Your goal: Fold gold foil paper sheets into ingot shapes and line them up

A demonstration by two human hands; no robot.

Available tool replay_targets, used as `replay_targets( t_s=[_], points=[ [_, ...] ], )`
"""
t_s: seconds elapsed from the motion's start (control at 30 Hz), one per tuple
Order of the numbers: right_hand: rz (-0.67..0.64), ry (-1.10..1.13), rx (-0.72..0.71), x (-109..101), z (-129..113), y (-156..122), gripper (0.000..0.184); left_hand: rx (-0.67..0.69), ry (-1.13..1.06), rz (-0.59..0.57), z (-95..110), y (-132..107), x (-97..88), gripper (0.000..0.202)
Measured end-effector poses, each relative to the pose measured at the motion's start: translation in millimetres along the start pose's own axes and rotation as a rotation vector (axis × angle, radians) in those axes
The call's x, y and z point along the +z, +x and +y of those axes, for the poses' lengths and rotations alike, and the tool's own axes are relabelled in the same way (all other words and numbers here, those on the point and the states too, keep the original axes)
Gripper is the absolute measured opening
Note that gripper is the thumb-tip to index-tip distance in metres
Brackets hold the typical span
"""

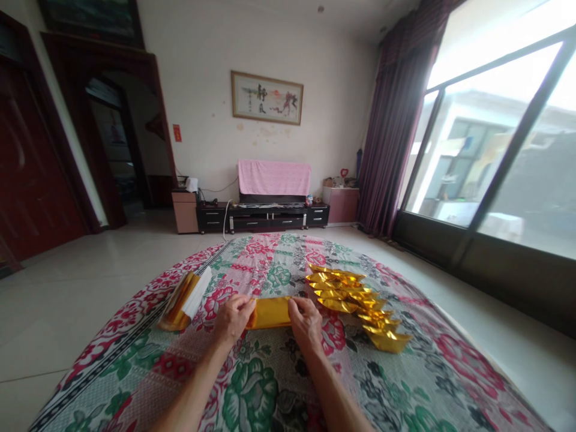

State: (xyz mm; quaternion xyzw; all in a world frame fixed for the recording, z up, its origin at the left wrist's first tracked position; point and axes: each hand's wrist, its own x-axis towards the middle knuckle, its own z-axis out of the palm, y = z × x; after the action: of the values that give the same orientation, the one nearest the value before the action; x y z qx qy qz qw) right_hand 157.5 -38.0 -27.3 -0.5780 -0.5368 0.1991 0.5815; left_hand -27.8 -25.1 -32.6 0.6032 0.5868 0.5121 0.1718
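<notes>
A shiny gold foil paper [271, 313], folded into a flat oblong, is stretched between my two hands just over the table. My left hand [234, 321] pinches its left end between thumb and fingers. At the right end, my right hand [306, 319] grips it the same way, fingers curled. To the right lie several folded gold paper ingots [351, 294] in overlapping rows, boat-shaped with pointed ends. On the left rests a stack of gold foil paper [183, 303], bent over, with white undersides showing.
A flowered cloth [252, 393] in red, green and grey covers the round table. Beyond it stands a low black TV cabinet [270, 222], with a pink cloth [274, 177] draped over the screen on it. Large windows [486, 150] and a purple curtain [391, 132] line the right side.
</notes>
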Motion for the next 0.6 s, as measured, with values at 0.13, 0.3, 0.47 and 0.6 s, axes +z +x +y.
replay_targets(
  t_s=[0.13, 0.3, 0.47, 0.6],
  points=[
    [-0.06, -0.234, -0.081, 2, 3, -2, 0.023, 0.113, 0.312, -0.059, -8, 0, 4.0, 0.025],
    [-0.126, -0.499, -0.159, 2, 4, -6, 0.023, 0.194, 0.502, -0.084, -4, -4, 6.1, 0.025],
    [-0.153, -0.643, -0.187, 1, -1, -9, 0.023, 0.242, 0.622, -0.082, 5, -8, 5.7, 0.026],
    [-0.183, -0.679, -0.21, -1, -4, -10, 0.026, 0.253, 0.695, -0.082, 9, -11, 6.4, 0.022]
  ],
)
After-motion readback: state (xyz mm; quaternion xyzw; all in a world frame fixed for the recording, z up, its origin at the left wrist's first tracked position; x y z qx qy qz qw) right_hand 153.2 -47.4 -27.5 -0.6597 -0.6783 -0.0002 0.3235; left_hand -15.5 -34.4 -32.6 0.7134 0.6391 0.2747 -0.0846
